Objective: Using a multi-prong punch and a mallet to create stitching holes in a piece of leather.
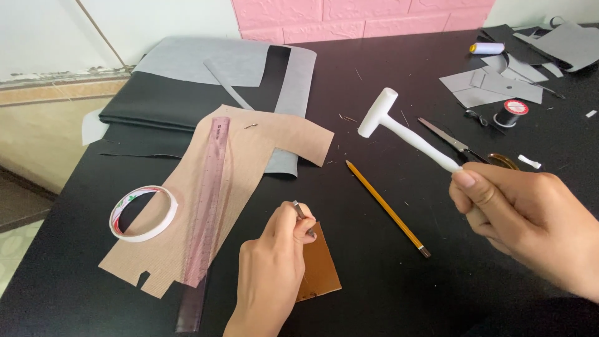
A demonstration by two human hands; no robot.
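Observation:
My left hand [272, 269] pinches a thin metal punch [303, 215] and holds it upright on a small brown leather piece [321, 269] lying on the black table [387, 293]. My right hand [527, 218] grips the handle of a white mallet [399, 125], raised above the table with its head tilted up and to the left, well apart from the punch. A yellow pencil [387, 208] lies diagonally between the two hands.
A tan paper pattern [249, 156] carries a pink transparent ruler [209, 206] and a roll of white tape [143, 213]. Folded black and grey fabric [187, 87] lies at the back left. Scissors [452, 142], a black thread spool [510, 113], a white spool [486, 48] and grey cut pieces [493, 84] sit at the right.

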